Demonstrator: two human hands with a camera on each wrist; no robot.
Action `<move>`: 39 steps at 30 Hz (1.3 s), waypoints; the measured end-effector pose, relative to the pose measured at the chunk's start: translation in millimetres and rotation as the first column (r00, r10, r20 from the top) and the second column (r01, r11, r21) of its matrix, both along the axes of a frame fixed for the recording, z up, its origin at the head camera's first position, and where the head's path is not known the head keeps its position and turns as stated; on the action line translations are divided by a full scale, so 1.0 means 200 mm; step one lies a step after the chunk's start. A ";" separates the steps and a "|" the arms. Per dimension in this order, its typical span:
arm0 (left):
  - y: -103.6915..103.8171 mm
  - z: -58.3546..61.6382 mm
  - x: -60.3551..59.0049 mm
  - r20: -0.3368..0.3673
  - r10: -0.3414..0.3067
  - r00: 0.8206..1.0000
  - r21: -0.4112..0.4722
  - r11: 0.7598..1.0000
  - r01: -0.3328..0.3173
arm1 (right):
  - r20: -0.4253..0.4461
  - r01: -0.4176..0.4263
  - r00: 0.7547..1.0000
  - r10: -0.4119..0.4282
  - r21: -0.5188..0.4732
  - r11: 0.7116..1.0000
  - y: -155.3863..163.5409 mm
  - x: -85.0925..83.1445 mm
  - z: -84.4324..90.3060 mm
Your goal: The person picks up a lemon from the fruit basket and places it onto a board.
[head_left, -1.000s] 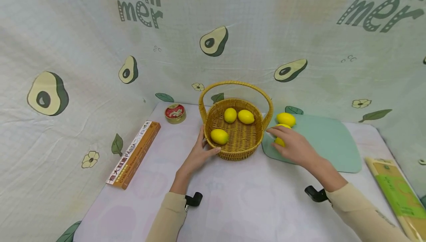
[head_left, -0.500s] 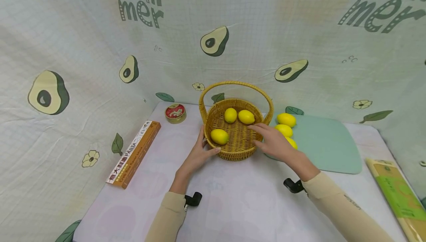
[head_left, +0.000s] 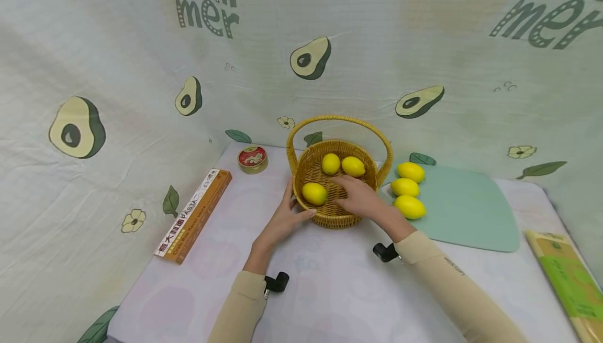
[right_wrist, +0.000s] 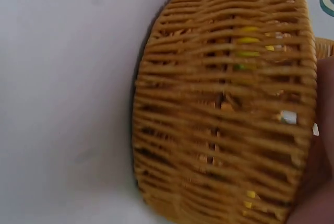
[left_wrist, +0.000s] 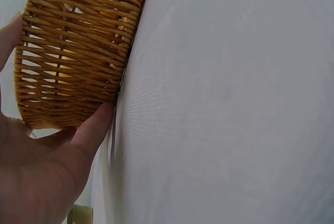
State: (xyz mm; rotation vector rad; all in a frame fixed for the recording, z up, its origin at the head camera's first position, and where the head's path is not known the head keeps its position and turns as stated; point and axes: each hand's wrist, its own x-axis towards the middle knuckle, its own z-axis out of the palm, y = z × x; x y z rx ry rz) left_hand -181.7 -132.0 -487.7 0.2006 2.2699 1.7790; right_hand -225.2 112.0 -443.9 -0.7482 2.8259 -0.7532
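A round wicker basket (head_left: 336, 221) with a tall handle stands at the middle back of the table. Inside it are three lemons, two at the back and one lemon (head_left: 314, 194) at the front left. My left hand (head_left: 281, 223) holds the basket's front left side, thumb and fingers spread around the wall. Over the basket's right rim reaches my right hand (head_left: 360, 197), its fingers loosely bent above the basket floor. No object shows in its grasp, and it is apart from the front left lemon. In the right wrist view the basket wall (right_wrist: 224, 119) hides most of that hand.
Three lemons (head_left: 409, 207) lie in a column on the left part of a pale green board (head_left: 471, 212). A round tin (head_left: 253, 159) and a pasta box (head_left: 194, 216) are at left. A green-and-tan packet (head_left: 570, 285) lies far right.
My right hand has moved left from the lemons on the board into the basket. Those lemons are uncovered now. My left hand stays at the basket, and the view has shifted slightly.
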 end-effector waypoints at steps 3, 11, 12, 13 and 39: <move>0.00 -0.07 -0.02 -0.029 0.033 0.999 -0.015 0.999 -0.033 | 0.010 -0.023 1.000 0.023 -0.005 1.000 -0.06 -0.01 -0.02; -0.01 -0.07 -0.01 -0.060 0.040 0.997 -0.010 0.999 -0.041 | 0.000 -0.054 0.999 0.054 -0.019 0.998 -0.18 -0.02 -0.03; -0.01 -0.07 0.00 -0.059 0.043 0.997 -0.011 0.999 -0.043 | -0.004 -0.052 0.999 0.052 -0.031 0.998 -0.20 -0.02 -0.02; -0.01 -0.07 0.00 -0.058 0.047 0.997 -0.012 0.999 -0.048 | -0.009 -0.049 0.999 0.049 -0.044 0.998 -0.21 -0.03 -0.02; 0.02 0.10 0.05 0.003 -0.008 1.000 0.003 1.000 0.008 | -0.013 -0.060 0.998 0.060 0.023 0.998 -0.16 0.02 0.02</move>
